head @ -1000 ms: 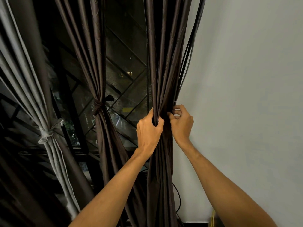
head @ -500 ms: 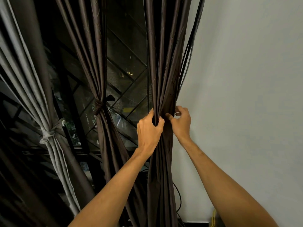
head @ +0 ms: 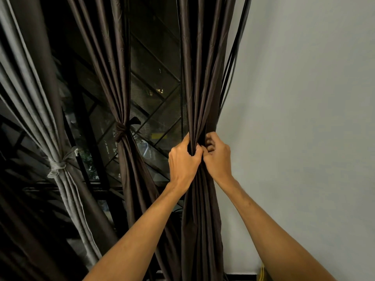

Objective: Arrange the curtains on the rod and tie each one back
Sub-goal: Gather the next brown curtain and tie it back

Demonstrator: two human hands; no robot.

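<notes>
A dark brown curtain (head: pixel 199 78) hangs gathered into folds beside the wall. My left hand (head: pixel 183 161) grips the bunched folds at mid height from the left. My right hand (head: pixel 218 157) is curled against the same bunch from the right, its fingertips pinching the fabric next to my left thumb. To the left hangs a second dark brown curtain (head: pixel 113 67), bound by a knotted brown tie (head: pixel 121 128). Further left a grey curtain (head: pixel 30 88) is bound by a grey tie (head: pixel 57 164). The rod is out of view.
A plain pale wall (head: pixel 304 118) fills the right side. Behind the curtains is a dark window with a diagonal metal grille (head: pixel 156 102). Thin dark cords (head: pixel 233 57) run down the wall edge. Something yellow (head: pixel 261 274) lies at the floor by the wall.
My right hand has shifted left and closed in on the bunched curtain until it meets my left hand. My left hand has kept its grip.
</notes>
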